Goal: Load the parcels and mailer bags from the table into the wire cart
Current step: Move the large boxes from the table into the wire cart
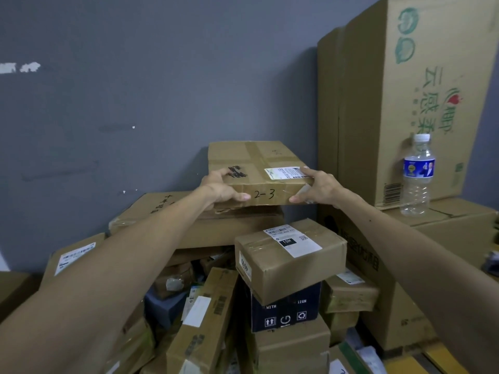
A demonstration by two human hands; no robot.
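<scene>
A flat brown cardboard parcel (256, 163) marked "2-3" on its near side sits on top of the pile, against the grey wall. My left hand (220, 186) grips its near left corner, fingers on top and thumb on the side. My right hand (320, 188) grips its near right corner by the white label. Below it lies a wide flat carton (162, 214). A taped box (289, 259) with a white label rests lower, on a dark blue box (286, 313). No wire cart is in view.
Several more parcels fill the heap below, including a long narrow carton (202, 319) leaning at the front. Tall printed cartons (399, 98) stand at the right, with a water bottle (417, 175) on a lower carton (448, 222) beside them.
</scene>
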